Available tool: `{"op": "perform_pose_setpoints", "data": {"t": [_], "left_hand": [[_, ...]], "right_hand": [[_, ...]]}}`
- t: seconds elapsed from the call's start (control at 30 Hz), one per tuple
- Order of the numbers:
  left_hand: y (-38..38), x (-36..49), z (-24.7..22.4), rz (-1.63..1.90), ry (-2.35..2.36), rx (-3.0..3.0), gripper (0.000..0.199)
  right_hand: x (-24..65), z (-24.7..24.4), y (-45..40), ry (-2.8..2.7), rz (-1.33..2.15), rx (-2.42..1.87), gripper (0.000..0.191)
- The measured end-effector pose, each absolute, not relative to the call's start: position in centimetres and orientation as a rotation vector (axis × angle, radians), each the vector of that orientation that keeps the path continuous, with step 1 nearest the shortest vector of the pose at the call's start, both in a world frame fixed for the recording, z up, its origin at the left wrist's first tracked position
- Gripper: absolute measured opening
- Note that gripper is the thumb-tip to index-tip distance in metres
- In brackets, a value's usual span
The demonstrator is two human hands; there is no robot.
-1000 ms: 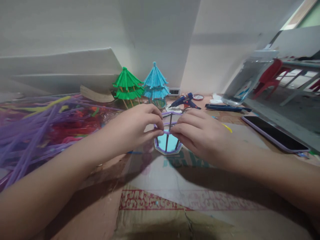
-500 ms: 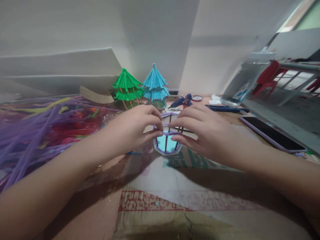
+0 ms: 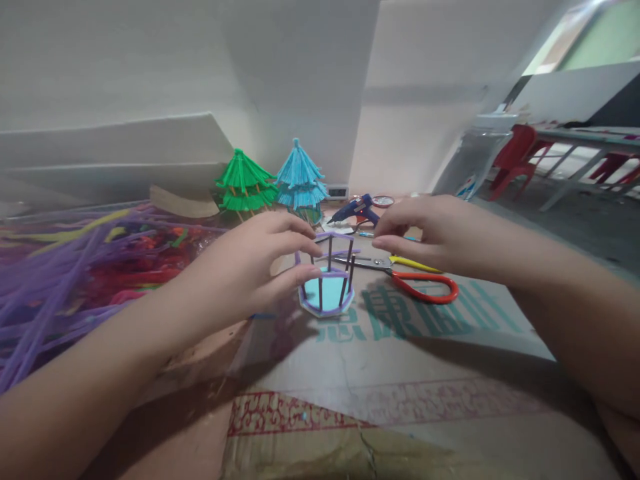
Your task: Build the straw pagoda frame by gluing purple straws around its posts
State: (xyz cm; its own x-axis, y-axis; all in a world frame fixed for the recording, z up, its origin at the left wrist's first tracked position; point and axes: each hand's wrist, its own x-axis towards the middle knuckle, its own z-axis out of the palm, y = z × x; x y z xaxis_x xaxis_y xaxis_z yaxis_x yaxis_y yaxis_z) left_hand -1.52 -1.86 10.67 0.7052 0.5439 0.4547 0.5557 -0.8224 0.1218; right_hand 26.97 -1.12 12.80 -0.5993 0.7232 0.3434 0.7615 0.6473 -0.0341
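A small pavilion-like frame (image 3: 329, 305) stands on the cardboard, with a light-blue polygonal base, dark upright sticks and purple pipe-cleaner edging. My left hand (image 3: 270, 263) grips its upper left side, thumb and fingertips at the purple rim. Raised to the right of it, my right hand (image 3: 425, 230) has curled fingers with a gap to the thumb, and nothing shows between them. Scissors (image 3: 425, 287) with orange and yellow handles lie below that hand, blades pointing behind the frame. The blue glue gun (image 3: 354, 209) lies just beyond.
Green (image 3: 246, 180) and blue (image 3: 300, 175) tiered-roof models stand at the back by a small digital display (image 3: 337, 192). Purple pipe cleaners (image 3: 60, 287) heap up on the left. At the back right is a clear plastic jar (image 3: 463, 163); red chairs (image 3: 515, 160) stand farther off.
My right hand has let go of the frame and moved right, uncovering the scissors. My left hand stays at the frame. The view has turned slightly right, and the phone is no longer visible.
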Motion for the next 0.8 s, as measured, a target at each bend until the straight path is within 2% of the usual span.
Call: {"op": "perform_pose_setpoints", "data": {"t": [0.13,0.17,0.23,0.3,0.33,0.57,0.63,0.73,0.8], "left_hand": [[-2.8,-1.1,10.6,-0.738,-0.966,-2.854,0.032],[-2.8,-1.1,10.4,-0.725,-0.977,-2.849,0.039],[-2.5,-1.0,9.7,-0.727,-1.019,-2.836,0.067],[-2.1,-0.9,8.9,-0.763,-1.076,-2.83,0.094],[-2.0,-0.8,8.5,-0.783,-1.1,-2.828,0.101],[-2.4,0.2,7.2,-0.848,-1.217,-2.72,0.092],[-2.5,0.4,7.0,-0.857,-1.233,-2.711,0.087],[-2.4,0.5,6.6,-0.889,-1.228,-2.734,0.084],[-2.3,0.5,6.4,-0.901,-1.233,-2.755,0.085]], "right_hand": [[28.2,12.3,1.1,-2.583,-0.278,-1.57,0.034],[28.6,11.9,2.0,-2.568,-0.251,-1.654,0.034],[29.3,10.8,4.0,-2.55,-0.156,-1.746,0.035],[30.1,9.2,6.2,-2.436,0.003,-1.773,0.045],[30.4,8.4,7.3,-2.37,0.097,-1.777,0.052],[31.4,4.5,13.7,-2.187,0.205,-1.887,0.081],[31.0,4.4,14.6,-2.171,0.273,-1.903,0.071],[29.9,4.4,15.4,-2.137,0.369,-1.932,0.046],[29.1,4.3,15.7,-2.089,0.397,-1.953,0.038]]}}
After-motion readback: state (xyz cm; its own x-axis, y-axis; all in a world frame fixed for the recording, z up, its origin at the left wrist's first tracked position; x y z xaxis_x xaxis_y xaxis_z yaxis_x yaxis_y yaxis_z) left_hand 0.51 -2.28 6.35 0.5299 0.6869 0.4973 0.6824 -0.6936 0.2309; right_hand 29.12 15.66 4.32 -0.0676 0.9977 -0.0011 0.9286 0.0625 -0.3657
